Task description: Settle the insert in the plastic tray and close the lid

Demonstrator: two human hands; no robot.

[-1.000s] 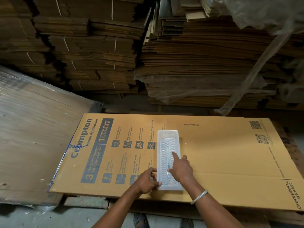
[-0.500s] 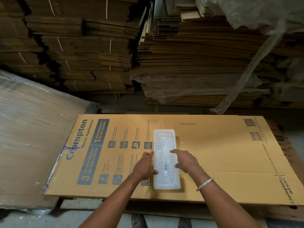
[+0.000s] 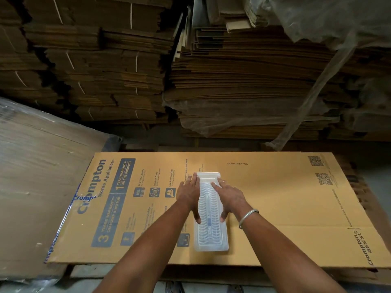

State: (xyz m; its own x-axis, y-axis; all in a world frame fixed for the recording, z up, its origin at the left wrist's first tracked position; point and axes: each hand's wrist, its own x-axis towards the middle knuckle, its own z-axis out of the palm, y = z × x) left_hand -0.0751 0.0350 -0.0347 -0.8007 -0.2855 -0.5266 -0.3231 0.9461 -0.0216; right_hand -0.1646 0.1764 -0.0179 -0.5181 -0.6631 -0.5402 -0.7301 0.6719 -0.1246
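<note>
A long clear plastic tray [image 3: 211, 240] lies lengthwise on a flat printed cardboard sheet [image 3: 275, 208]. A ribbed, wavy insert [image 3: 209, 210] shows through the clear plastic along its middle. My left hand [image 3: 189, 195] lies flat along the tray's left edge, fingers stretched toward the far end and thumb on the top. My right hand [image 3: 228, 197] presses on the right side, fingers spread across the top and thumb at the right rim. I cannot tell whether a lid lies over the insert.
Tall stacks of flattened cardboard [image 3: 232, 81] fill the background, partly under plastic wrap [image 3: 330, 22]. A plastic-wrapped pallet of board [image 3: 38, 176] slopes at the left. A metal bangle [image 3: 247, 216] circles my right wrist. Floor shows below the sheet's near edge.
Both hands have slid from the tray's near end toward its far end, now pressing flat along both long sides. The tray stays in place.
</note>
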